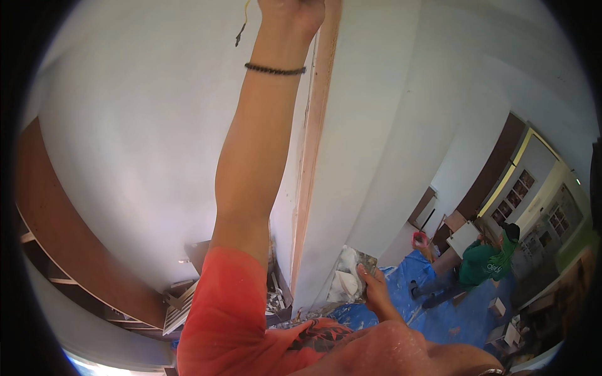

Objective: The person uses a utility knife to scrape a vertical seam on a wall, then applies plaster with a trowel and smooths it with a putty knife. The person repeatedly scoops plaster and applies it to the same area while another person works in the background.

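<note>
My left arm reaches straight up along a white wall, and my left hand is cut off by the top edge, so its fingers are hidden. A dark beaded bracelet circles that wrist. Lower down, my right hand is closed on a small flat board, thumb over its face. White putty lies in a thick heap on this board. Beside the raised arm runs a bare brownish vertical strip at the wall's corner. A yellow wire with a dark end hangs near my left hand.
Another person in a green top and dark cap bends over at the right. Blue sheeting covers the floor there, with boxes and scraps on it. Curved brown panelling stands at the left. Rubble lies by the wall's foot.
</note>
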Motion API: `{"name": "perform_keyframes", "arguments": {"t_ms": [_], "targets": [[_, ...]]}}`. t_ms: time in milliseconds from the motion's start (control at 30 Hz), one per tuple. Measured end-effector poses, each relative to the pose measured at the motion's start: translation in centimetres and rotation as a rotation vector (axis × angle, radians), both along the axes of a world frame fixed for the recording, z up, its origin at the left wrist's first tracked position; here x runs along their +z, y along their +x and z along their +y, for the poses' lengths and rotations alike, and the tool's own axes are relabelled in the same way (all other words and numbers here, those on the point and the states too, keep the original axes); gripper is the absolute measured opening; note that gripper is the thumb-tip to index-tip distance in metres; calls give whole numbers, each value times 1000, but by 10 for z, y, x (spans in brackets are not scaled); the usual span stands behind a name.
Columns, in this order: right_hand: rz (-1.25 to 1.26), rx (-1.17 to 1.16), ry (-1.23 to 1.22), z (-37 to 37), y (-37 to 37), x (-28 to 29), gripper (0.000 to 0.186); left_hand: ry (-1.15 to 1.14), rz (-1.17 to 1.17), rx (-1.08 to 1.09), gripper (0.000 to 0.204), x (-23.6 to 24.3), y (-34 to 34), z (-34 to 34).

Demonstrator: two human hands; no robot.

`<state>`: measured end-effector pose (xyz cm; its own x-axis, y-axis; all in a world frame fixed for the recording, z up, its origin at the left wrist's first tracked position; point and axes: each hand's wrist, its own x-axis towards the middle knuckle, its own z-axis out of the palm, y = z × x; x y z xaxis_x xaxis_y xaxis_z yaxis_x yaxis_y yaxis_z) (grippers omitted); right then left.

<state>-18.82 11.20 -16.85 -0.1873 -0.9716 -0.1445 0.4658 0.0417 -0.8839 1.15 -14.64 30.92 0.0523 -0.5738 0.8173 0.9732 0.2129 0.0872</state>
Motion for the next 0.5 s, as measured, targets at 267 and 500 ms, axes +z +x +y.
{"name": "perform_keyframes", "arguments": {"t_ms": [267,500], "targets": [[-15,-235,-20,42,3,3,27,13,-63,-243,29,48,-22,-14],[-16,-317,-37,58,17,28,30,-46,-78,-258,33,93,-27,19]]}}
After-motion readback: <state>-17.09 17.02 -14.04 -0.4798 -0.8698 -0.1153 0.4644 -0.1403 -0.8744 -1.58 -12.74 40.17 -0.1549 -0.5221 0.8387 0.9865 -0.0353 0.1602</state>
